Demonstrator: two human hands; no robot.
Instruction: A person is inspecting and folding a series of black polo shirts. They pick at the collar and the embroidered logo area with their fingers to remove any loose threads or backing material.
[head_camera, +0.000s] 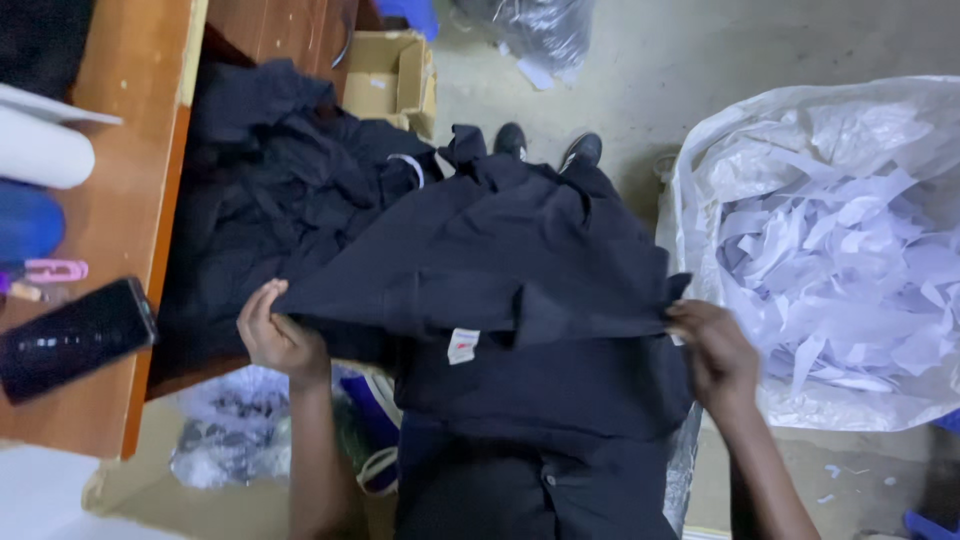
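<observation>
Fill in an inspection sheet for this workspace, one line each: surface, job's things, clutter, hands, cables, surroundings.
Surface: wooden table at the left, its top partly covered; concrete floor beyond.
Job's things: dark garment stretched between both hands, a small white label at its near edge; pile of dark clothes beside the table.
Clutter: black phone, white roll and pink clip on the table.
Hands: left hand pinches the garment's left edge; right hand pinches its right edge.
Cables: nothing seen.
Surroundings: clear bag of white paper strips at the right, cardboard box and shoes further off.
</observation>
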